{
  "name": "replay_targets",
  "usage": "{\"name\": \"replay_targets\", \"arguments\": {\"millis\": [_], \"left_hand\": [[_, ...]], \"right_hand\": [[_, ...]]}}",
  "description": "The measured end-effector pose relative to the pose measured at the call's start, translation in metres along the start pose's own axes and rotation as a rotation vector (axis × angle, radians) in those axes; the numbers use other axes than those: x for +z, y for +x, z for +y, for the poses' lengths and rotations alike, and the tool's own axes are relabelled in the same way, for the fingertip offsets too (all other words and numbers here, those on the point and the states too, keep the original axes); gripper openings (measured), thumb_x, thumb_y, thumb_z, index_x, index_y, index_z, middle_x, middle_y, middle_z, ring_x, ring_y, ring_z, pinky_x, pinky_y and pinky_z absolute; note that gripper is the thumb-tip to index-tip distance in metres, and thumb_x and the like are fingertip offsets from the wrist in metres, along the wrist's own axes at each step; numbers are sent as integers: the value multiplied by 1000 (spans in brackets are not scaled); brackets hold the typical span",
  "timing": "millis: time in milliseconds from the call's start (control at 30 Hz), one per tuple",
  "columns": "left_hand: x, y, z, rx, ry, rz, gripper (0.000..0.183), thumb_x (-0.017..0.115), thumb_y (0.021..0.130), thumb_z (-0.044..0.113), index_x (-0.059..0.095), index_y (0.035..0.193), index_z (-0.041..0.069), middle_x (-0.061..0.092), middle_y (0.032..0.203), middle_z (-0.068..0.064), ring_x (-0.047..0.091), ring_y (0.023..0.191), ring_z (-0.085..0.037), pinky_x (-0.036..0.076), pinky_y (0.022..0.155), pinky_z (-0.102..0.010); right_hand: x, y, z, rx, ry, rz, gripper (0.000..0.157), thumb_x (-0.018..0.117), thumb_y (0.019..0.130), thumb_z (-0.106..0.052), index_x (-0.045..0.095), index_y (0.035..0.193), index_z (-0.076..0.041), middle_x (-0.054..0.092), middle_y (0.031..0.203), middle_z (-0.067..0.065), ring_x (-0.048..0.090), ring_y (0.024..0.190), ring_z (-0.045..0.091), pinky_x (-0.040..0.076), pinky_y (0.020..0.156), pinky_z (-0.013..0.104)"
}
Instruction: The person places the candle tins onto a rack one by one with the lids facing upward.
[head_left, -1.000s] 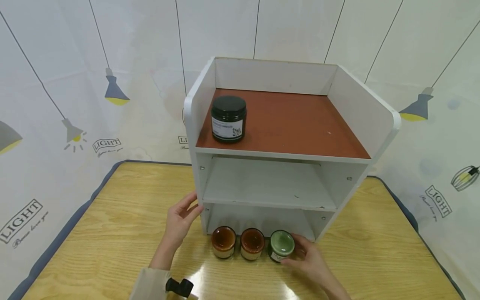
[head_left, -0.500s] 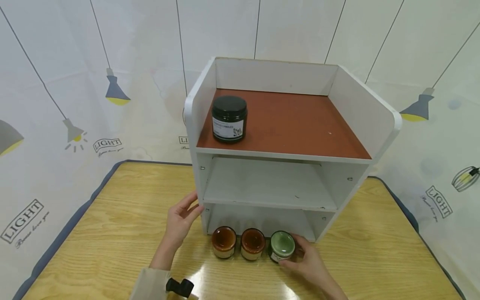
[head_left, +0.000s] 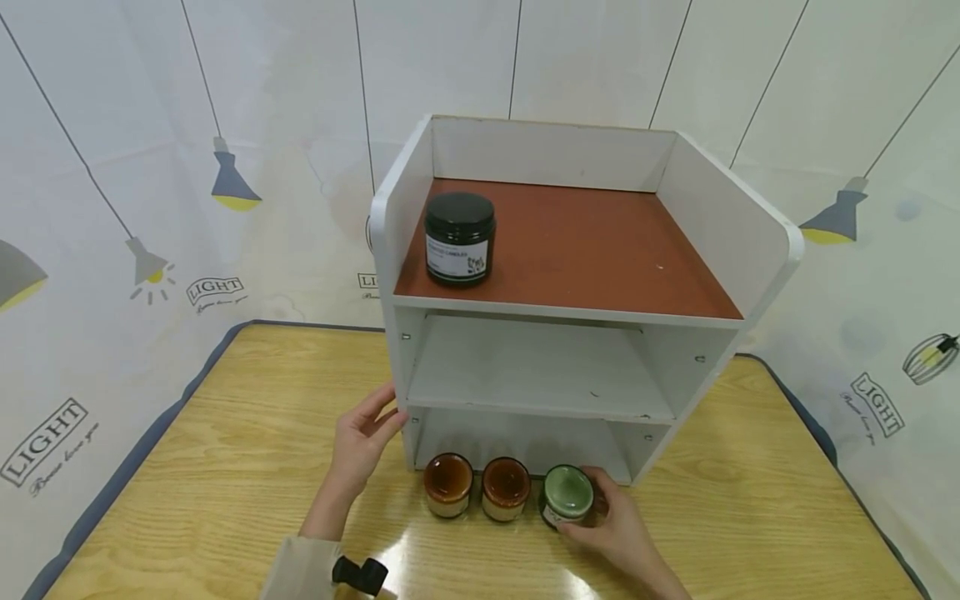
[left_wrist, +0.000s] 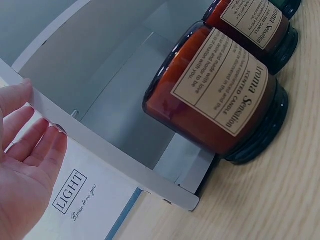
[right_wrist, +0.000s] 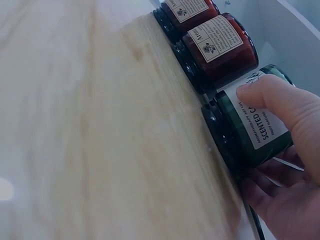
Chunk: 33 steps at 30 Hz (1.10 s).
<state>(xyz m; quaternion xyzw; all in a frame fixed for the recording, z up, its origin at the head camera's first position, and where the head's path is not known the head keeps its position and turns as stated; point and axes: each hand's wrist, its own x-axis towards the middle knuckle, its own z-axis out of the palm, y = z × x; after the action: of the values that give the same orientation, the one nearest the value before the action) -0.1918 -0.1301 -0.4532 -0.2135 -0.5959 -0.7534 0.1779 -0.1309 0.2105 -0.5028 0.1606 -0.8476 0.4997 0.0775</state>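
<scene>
My right hand [head_left: 617,527] holds a green glass candle jar [head_left: 567,492] on the table, thumb on its white label [right_wrist: 257,117] and fingers around the far side. The jar stands upside down on its dark lid. To its left, two amber candle jars [head_left: 506,488] [head_left: 448,485] also stand on their lids, in a row before the white shelf unit [head_left: 536,312]. My left hand [head_left: 360,442] rests against the unit's left side panel, its thumb at the front edge. In the left wrist view its fingers [left_wrist: 42,142] lie fairly straight along the panel.
A black lidded candle jar [head_left: 459,239] stands upright on the unit's reddish-brown top, at the left. Below are a middle shelf [head_left: 540,367] and a bottom compartment. A wood-grain table [head_left: 247,417] carries everything, with a lamp-print cloth [head_left: 300,167] behind.
The green candle jar has shifted slightly to the right and toward me, with my right hand on it. My left hand and the amber jars look unmoved.
</scene>
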Motion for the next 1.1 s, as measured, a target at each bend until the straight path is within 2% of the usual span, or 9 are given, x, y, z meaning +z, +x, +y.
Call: {"name": "replay_targets", "arguments": {"millis": [300, 600, 867, 1100], "left_hand": [[1, -1, 1, -10, -12, 5, 48, 58, 80, -20, 66, 116, 11, 62, 118, 3, 55, 112, -7, 50, 90, -24], [1, -1, 3, -19, -5, 9, 48, 58, 81, -19, 66, 116, 13, 62, 118, 4, 56, 111, -7, 50, 90, -23], [1, -1, 3, -26, 8, 18, 49, 58, 80, -19, 66, 115, 14, 62, 117, 5, 56, 110, -6, 51, 89, -23], [2, -1, 3, -30, 14, 20, 48, 58, 80, -19, 66, 114, 15, 62, 115, 7, 56, 110, -6, 50, 90, -23]], "right_hand": [[1, -3, -1, -55, 56, 47, 68, 87, 59, -2, 52, 116, 4, 61, 108, 11, 55, 100, 3, 52, 84, 21], [-1, -6, -3, -58, 114, 127, 68, 85, 57, 5, 50, 115, 6, 58, 111, 14, 52, 105, -2, 42, 92, 11], [-7, -5, -17, 39, 138, 137, 70, 84, 57, 7, 48, 117, 7, 56, 115, 15, 53, 103, -2, 44, 90, 12], [-9, -6, -26, 17, 182, 147, 72, 82, 56, 11, 45, 118, 11, 53, 116, 19, 53, 103, -4, 43, 91, 10]]}}
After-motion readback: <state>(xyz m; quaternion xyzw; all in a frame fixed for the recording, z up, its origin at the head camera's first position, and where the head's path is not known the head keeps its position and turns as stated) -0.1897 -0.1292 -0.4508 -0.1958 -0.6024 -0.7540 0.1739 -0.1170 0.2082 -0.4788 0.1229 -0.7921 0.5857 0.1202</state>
